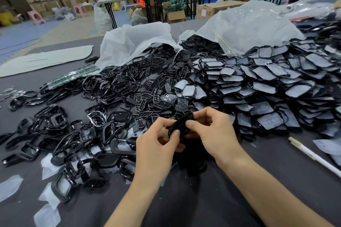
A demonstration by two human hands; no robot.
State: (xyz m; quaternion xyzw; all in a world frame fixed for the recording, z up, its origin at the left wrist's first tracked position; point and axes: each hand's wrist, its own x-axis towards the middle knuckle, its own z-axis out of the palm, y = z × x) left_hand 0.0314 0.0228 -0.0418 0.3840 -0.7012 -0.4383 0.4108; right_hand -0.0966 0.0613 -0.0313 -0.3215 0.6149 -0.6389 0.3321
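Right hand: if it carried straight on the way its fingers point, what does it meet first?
The right hand points left, so first comes the black plastic part it already pinches. Right behind that is the left hand, gripping the same part. Depth between the hands is hard to judge from this view.

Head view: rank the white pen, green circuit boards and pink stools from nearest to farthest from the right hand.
From the right hand, holding the black part:
1. White pen, on the table, right.
2. Green circuit boards, table's far left.
3. Pink stools, floor beyond the table.
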